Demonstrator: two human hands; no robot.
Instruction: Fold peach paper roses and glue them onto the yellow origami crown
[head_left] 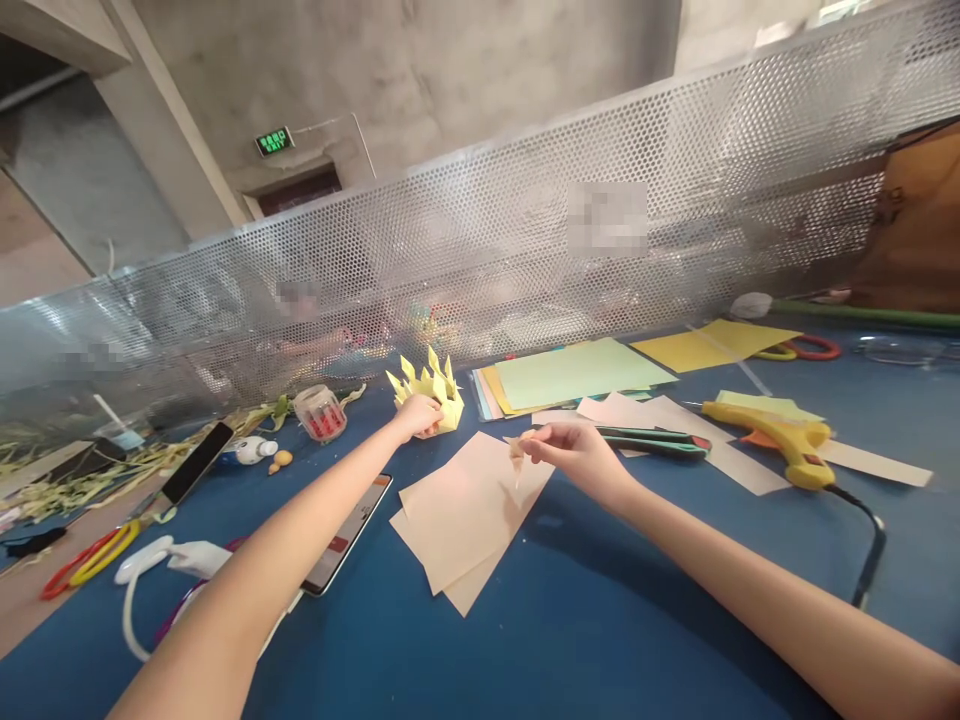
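Note:
My left hand (pixel 420 415) is stretched forward, its fingers closed at the near side of a pale yellow folded-paper crown (pixel 451 408) with pointed tips. The crown rests on the blue table and is partly hidden by the hand. My right hand (pixel 574 455) pinches a small folded piece of beige paper (pixel 516 452) between thumb and fingertips. That piece hangs over two overlapping pale pink sheets (pixel 469 510). Just beyond the right hand lies a green-and-black utility knife (pixel 660 441).
A yellow hot glue gun (pixel 787 430) with a black cord lies at right. Coloured paper (pixel 585 372) is stacked behind. Under the left forearm are a phone (pixel 349 540) and white cable. Scissors (pixel 97 555) and a red-filled jar (pixel 320 413) stand left. A perforated metal screen (pixel 480 250) borders the table.

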